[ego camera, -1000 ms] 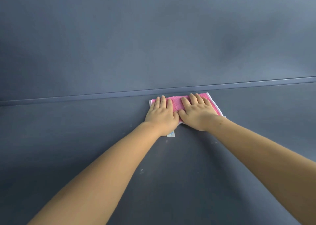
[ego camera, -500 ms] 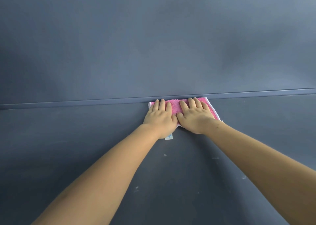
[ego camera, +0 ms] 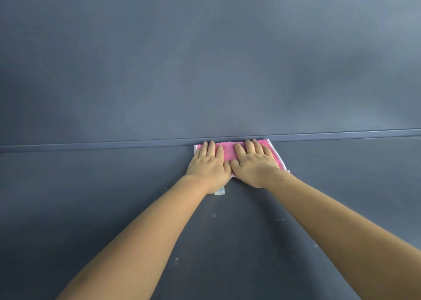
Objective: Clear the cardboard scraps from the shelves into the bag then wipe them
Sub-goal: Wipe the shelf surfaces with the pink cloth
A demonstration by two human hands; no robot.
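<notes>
Left hand [ego camera: 208, 165]: lying flat, fingers straight and together, pressing pink cloth [ego camera: 230, 152]; right hand [ego camera: 252, 163]: same pose, thumbs touching; cloth sitting on dark shelf [ego camera: 91, 208], against rear ridge [ego camera: 114, 145]; both arms reaching forward

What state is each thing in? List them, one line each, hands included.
pink cloth: spread flat on the shelf, far edge at the ridge, pressed under both hands.
left hand: flat, fingers straight, pressing the cloth's left part.
right hand: flat, fingers straight, pressing the cloth's right part.
white tag: sticking out from under the left wrist.
shelf: dark grey, with a few pale specks.
</notes>
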